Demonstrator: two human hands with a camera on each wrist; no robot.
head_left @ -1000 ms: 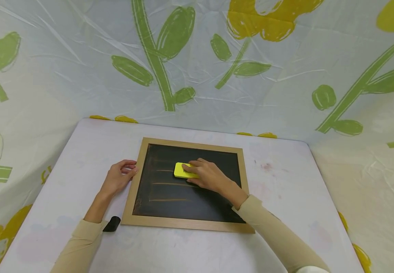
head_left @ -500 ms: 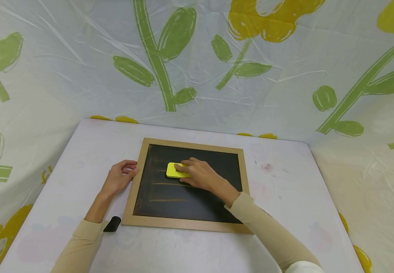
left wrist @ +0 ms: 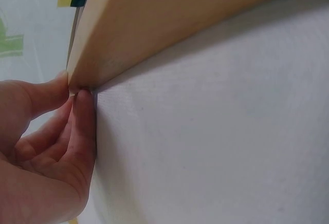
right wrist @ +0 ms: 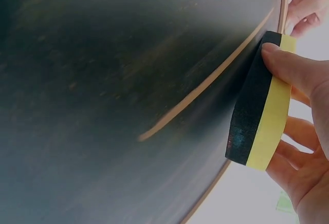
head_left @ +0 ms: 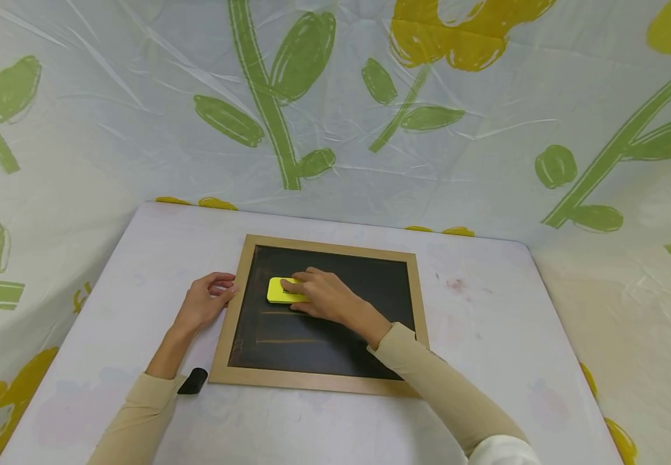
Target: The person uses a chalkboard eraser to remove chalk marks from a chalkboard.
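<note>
A small chalkboard (head_left: 341,349) in a wooden frame lies on the table, with orange-brown chalk lines (head_left: 289,341) on its left half. My right hand (head_left: 329,296) grips a yellow eraser (head_left: 277,290) with a black felt underside, thumb along one side and fingers on the other. The felt lies against the board at the upper left; in the right wrist view a chalk line (right wrist: 205,84) runs beside the eraser (right wrist: 259,106). My left hand (head_left: 204,302) holds the frame's left edge (left wrist: 108,54), thumb and fingertips pinching its rim in the left wrist view.
A black object (head_left: 194,381) lies beside the left sleeve, near the board's lower left corner. The table (head_left: 486,361) has a pale cloth with faint prints and smudges right of the board. Flower-patterned fabric (head_left: 166,142) surrounds its back and sides.
My right hand has slid the eraser left across the board, over the place where a short chalk line showed before. My left hand keeps its hold on the frame.
</note>
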